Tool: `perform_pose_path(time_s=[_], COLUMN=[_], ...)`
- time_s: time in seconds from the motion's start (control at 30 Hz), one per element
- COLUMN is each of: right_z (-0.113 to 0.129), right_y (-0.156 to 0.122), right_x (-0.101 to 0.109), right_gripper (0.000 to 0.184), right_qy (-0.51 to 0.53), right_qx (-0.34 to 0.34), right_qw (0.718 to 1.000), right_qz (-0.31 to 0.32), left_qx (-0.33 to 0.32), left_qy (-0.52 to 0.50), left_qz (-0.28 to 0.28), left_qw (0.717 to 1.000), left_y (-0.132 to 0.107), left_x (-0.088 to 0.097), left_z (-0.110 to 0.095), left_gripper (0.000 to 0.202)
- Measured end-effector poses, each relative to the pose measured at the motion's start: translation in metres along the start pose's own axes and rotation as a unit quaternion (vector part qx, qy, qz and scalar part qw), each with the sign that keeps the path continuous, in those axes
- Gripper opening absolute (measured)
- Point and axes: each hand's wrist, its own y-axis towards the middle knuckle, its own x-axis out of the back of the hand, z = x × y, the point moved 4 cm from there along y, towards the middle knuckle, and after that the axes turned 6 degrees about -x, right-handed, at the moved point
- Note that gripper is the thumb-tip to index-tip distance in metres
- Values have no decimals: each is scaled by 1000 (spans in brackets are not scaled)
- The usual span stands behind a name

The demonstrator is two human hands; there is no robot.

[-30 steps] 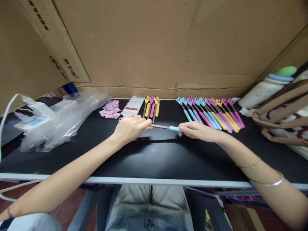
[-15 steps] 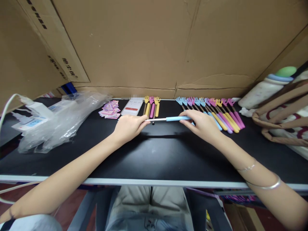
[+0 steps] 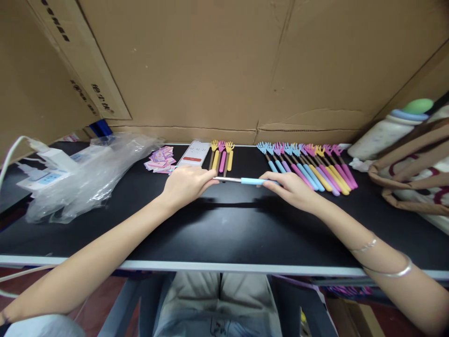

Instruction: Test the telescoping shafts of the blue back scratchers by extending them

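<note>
Between my two hands is a back scratcher [image 3: 250, 181], held almost level above the black table. My left hand [image 3: 186, 188] is closed around the end of its metal rod, and the claw end is hidden in that hand. My right hand [image 3: 292, 188] grips the light blue handle, with thumb and fingers wrapped round it. Just behind my right hand lies a row of several back scratchers [image 3: 310, 171] in blue, pink, purple and yellow. Past my left hand is a smaller group of back scratchers [image 3: 222, 157] in yellow and pink.
A phone [image 3: 194, 153] and a pile of small printed cards [image 3: 160, 160] lie at the back. To the left are a clear plastic bag [image 3: 94, 173] and a power strip [image 3: 47, 178]. A bottle [image 3: 382, 133] and a brown-handled bag [image 3: 414, 173] stand right; cardboard [image 3: 196, 65] walls the back.
My right hand and the blue handle have dropped slightly toward me. The back scratcher now slopes down a little to the right. My left hand has hardly moved.
</note>
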Motion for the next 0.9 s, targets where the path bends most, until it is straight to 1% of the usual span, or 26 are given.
perform_pose_path(time_s=[0.07, 0.13, 0.2, 0.23, 0.27, 0.33, 0.43, 0.5, 0.6, 0.67, 0.73, 0.8, 0.9], right_z=[-1, -3, -6, -7, -8, -8, -5, -2, 1, 3, 4, 3, 0], right_y=[0, -1, -1, 0, 1, 3, 3, 2, 1, 0, -1, -2, -3], right_x=[-7, -15, -21, -22, -21, -14, -1, 6, 12, 14, 14, 13, 10], right_gripper=[43, 46, 48, 47, 46, 41, 33, 28, 23, 22, 23, 25, 25], right_qy=[87, 166, 210, 216, 210, 172, 70, -12, -112, -146, -163, -160, -113], right_qx=[-23, -56, -84, -92, -96, -91, -57, -36, -4, 28, 46, 39, 17], right_qw=[994, 975, 959, 958, 962, 977, 996, 997, 988, 980, 977, 980, 991], right_qz=[68, 136, 171, 168, 148, 82, -18, -63, -109, -129, -133, -115, -68], left_qx=[-26, -40, -38, -31, -20, 9, 56, 77, 96, 99, 94, 84, 66], left_qy=[9, 13, 8, 2, -6, -24, -50, -58, -63, -68, -70, -64, -50], left_qz=[-17, -12, 3, 13, 23, 44, 79, 96, 108, 108, 104, 98, 92], left_qw=[999, 999, 999, 999, 1000, 999, 994, 991, 988, 987, 988, 990, 992], left_y=[1, 2, 3, 3, 3, 2, 1, 1, 0, 0, -1, -1, -1], left_x=[4, 5, 3, 1, -2, -6, -12, -13, -12, -11, -9, -9, -8], left_z=[-3, -6, -8, -9, -9, -9, -7, -3, 5, 10, 12, 13, 12], left_gripper=[37, 34, 33, 34, 35, 37, 38, 37, 36, 36, 35, 35, 38])
